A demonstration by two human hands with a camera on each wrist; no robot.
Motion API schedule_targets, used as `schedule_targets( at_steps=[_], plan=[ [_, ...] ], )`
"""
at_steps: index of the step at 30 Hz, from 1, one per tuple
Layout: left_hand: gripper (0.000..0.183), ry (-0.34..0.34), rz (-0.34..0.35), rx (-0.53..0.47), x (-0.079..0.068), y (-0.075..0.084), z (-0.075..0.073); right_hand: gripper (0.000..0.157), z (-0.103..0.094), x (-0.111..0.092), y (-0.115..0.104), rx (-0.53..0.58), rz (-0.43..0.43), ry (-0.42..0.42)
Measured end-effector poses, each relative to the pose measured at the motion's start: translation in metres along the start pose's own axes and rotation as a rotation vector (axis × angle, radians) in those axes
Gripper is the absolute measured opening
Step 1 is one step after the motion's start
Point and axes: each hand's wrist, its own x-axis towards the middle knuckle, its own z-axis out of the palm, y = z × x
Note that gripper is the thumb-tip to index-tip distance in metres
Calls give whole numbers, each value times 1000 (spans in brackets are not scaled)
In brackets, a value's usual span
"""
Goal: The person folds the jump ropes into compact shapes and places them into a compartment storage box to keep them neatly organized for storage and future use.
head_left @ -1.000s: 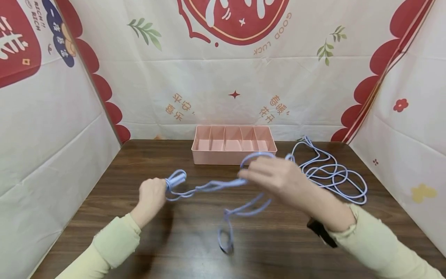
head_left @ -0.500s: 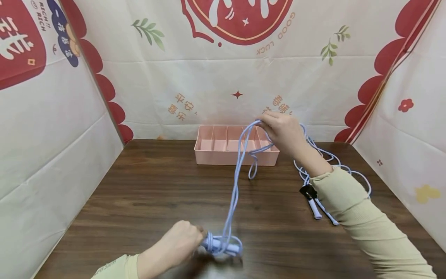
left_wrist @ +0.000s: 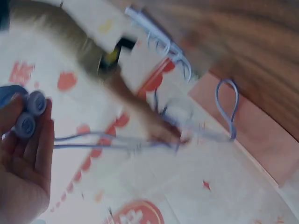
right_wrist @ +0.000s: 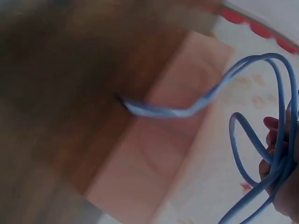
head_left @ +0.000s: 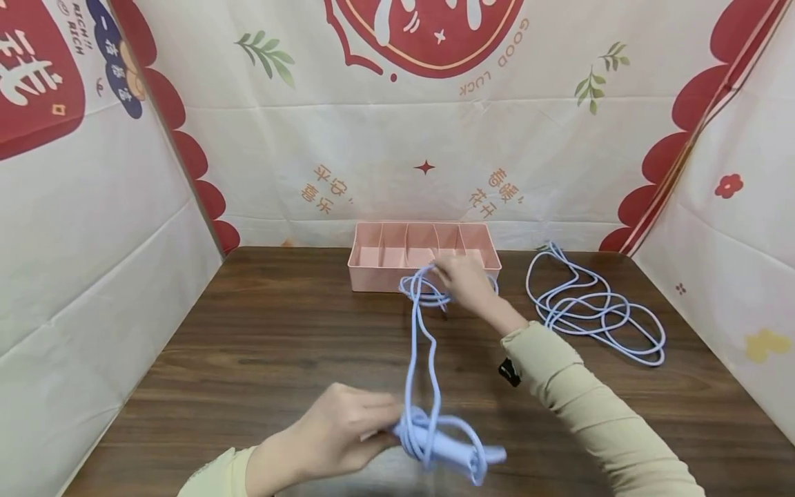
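Note:
A light blue jump rope (head_left: 444,445) is stretched between my hands, its cord wound around its two handles. My left hand (head_left: 335,435) grips the handles low at the front, over the table. In the left wrist view, two round handle ends (left_wrist: 25,124) stick out between thumb and fingers. Farther back, my right hand (head_left: 467,279) pinches the doubled cord in front of the pink box. Loops of cord (right_wrist: 278,109) hang from that hand in the right wrist view. A second blue jump rope (head_left: 662,339) lies loosely coiled on the right; my right forearm hides its handles in the head view.
The pink box (head_left: 379,277) with several compartments stands at the table's back edge, before a printed cloth wall (head_left: 279,159). More cloth closes off both sides. A black device (head_left: 509,371) shows under my right forearm, above the dark wooden table (head_left: 298,331).
My left hand first came toward me and rightward, then shifted farther right with the handles. The right hand rose with the cord, then lowered to the front of the box.

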Motion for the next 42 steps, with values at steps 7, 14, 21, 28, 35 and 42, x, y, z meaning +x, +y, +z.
schedule_targets(
  at_steps=[7, 14, 21, 28, 35, 42],
  plan=[
    [11, 381, -218, -92, -2, -19, -22, 9, 34, -40, -8, -29, -85, -144],
    [19, 551, -625, -55, -20, -41, -34, 13, 41, -62, -8, -121, -213, -166],
    [20, 675, -1104, -123, -38, -81, -39, 52, 33, -85, -12, -262, -416, -116],
    [28, 546, -1417, -21, -60, -109, -38, 32, 21, -92, -28, -347, -602, 16],
    [25, 328, -1397, 140, -70, -117, -32, 24, 6, -92, -39, -408, -683, 54],
    [16, -5, -1294, 349, -71, -117, -23, 28, -18, -83, -58, -430, -945, 126]
  ],
)
